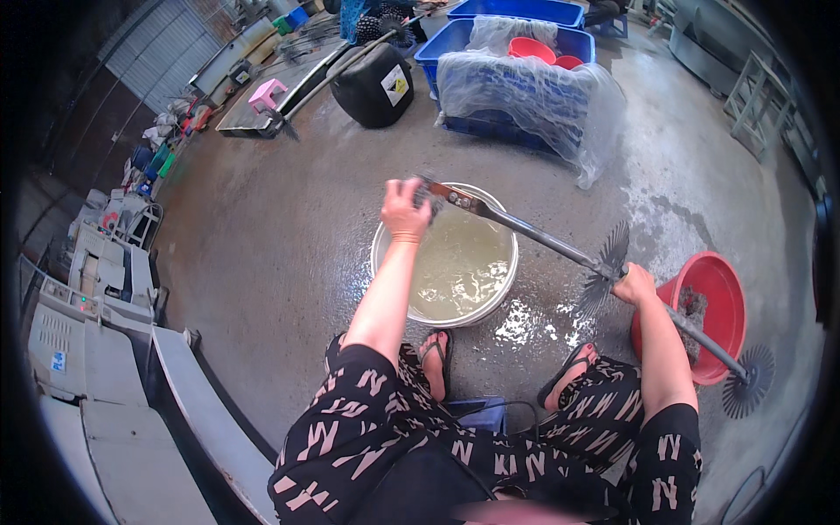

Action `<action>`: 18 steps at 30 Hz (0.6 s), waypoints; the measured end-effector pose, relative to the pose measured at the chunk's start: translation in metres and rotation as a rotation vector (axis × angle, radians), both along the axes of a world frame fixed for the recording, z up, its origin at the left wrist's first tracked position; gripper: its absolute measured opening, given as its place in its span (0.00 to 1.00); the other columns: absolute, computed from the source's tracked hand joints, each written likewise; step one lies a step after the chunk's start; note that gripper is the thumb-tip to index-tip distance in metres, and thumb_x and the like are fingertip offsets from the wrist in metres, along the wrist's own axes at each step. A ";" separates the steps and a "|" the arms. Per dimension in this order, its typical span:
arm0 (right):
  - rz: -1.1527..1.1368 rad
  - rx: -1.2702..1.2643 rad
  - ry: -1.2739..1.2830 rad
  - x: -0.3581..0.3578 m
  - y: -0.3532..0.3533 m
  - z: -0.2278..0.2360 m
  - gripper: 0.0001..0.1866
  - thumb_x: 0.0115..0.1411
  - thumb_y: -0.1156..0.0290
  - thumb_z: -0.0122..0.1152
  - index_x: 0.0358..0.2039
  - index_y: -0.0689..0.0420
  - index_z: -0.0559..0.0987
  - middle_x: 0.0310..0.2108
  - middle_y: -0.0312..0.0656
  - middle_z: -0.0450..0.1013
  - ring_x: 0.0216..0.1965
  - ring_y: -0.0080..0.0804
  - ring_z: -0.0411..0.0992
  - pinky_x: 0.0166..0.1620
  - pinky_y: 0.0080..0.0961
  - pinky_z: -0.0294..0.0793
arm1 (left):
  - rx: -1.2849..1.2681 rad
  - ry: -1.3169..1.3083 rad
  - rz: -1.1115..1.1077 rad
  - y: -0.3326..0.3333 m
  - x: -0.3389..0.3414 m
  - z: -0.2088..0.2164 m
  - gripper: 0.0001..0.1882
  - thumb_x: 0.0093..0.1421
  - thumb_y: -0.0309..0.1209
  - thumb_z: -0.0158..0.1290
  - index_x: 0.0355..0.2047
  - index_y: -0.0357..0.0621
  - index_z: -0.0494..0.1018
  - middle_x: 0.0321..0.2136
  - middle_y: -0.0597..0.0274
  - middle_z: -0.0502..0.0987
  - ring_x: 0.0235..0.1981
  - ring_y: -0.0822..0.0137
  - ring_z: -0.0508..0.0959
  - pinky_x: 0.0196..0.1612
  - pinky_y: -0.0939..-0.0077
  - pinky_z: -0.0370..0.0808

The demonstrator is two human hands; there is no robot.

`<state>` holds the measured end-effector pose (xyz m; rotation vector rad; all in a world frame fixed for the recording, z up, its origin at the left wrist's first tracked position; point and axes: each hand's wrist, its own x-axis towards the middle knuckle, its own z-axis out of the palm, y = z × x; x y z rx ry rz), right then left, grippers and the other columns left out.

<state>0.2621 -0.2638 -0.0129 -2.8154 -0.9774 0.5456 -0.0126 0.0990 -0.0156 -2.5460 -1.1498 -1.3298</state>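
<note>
My right hand (634, 285) is wrapped round a long dark metal rod (544, 239) just beside a black slotted disc (604, 269). Another such disc (749, 382) sits at the rod's right end. The rod slants up to the left, and its flat, brownish end plate (455, 197) lies over the far rim of a white bucket (514, 267) of cloudy water. There my left hand (406, 210), slightly blurred, is closed on a dark grey wad (428, 199) pressed to the rod's left end. What the wad is made of, I cannot tell.
A red basin (733, 289) with grey matter inside stands at my right. Farther off are a black jerrycan (374, 86), a pink stool (267, 94) and net-draped blue crates (516, 109). Grey machines (114, 350) line the left. Behind the bucket, the concrete floor (262, 219) is wet.
</note>
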 end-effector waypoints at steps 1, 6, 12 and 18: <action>-0.005 -0.009 0.009 0.002 -0.002 -0.003 0.22 0.38 0.57 0.66 0.33 0.57 0.80 0.36 0.51 0.76 0.43 0.46 0.74 0.48 0.36 0.72 | -0.024 -0.108 0.019 -0.004 -0.001 0.011 0.19 0.38 0.31 0.61 0.34 0.60 0.73 0.35 0.63 0.70 0.34 0.56 0.76 0.34 0.60 0.75; -0.004 -0.013 0.046 -0.003 0.004 0.007 0.23 0.38 0.55 0.66 0.33 0.56 0.80 0.37 0.51 0.76 0.43 0.46 0.74 0.48 0.36 0.72 | -0.391 0.339 -0.038 -0.023 -0.014 -0.009 0.18 0.43 0.31 0.60 0.37 0.58 0.73 0.39 0.59 0.70 0.39 0.53 0.76 0.41 0.58 0.74; 0.024 -0.028 0.011 0.000 0.002 0.001 0.24 0.38 0.56 0.65 0.36 0.56 0.80 0.38 0.51 0.76 0.44 0.47 0.73 0.48 0.37 0.72 | -0.896 0.986 -0.073 -0.013 -0.023 -0.138 0.17 0.47 0.30 0.57 0.40 0.57 0.75 0.46 0.54 0.72 0.49 0.55 0.74 0.51 0.62 0.72; 0.014 0.012 0.029 -0.001 0.001 0.003 0.23 0.38 0.59 0.64 0.36 0.58 0.79 0.37 0.54 0.75 0.44 0.49 0.73 0.48 0.39 0.72 | -0.837 0.485 -0.087 -0.016 -0.010 -0.013 0.15 0.45 0.30 0.58 0.37 0.56 0.76 0.40 0.56 0.76 0.46 0.55 0.75 0.48 0.62 0.73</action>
